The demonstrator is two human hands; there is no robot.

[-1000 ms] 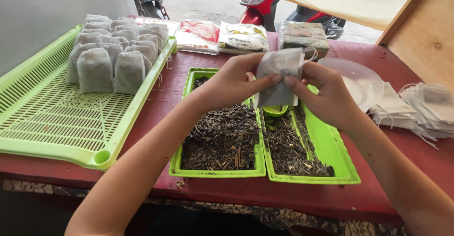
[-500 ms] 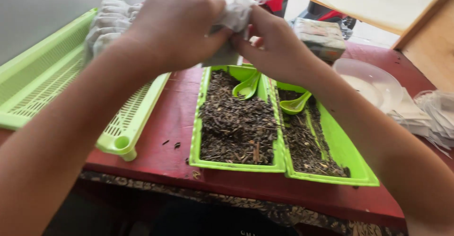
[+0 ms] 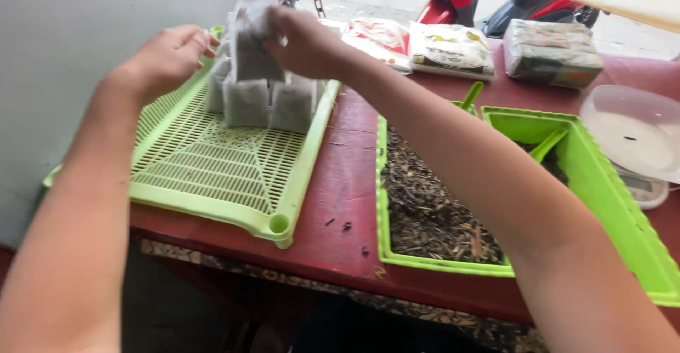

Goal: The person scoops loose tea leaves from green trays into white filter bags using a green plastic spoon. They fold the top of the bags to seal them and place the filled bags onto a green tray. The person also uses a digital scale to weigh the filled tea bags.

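In the upper left of the frame, the right hand (image 3: pixel 301 38) pinches a filled grey fabric pouch (image 3: pixel 251 48) by its top, so it hangs upright over the perforated lime-green plastic tray (image 3: pixel 212 176). The left hand (image 3: pixel 166 55) hovers beside it, fingers loosely spread and empty. Similar pouches (image 3: pixel 269 105) stand packed at the tray's far end on the red tabletop (image 3: pixel 340 190).

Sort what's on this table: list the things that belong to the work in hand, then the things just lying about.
In use:
right hand
filled pouch
left hand
slotted green tray
standing pouches

Lying about:
trays of dried leaves
green scoops
sealed packets
scale
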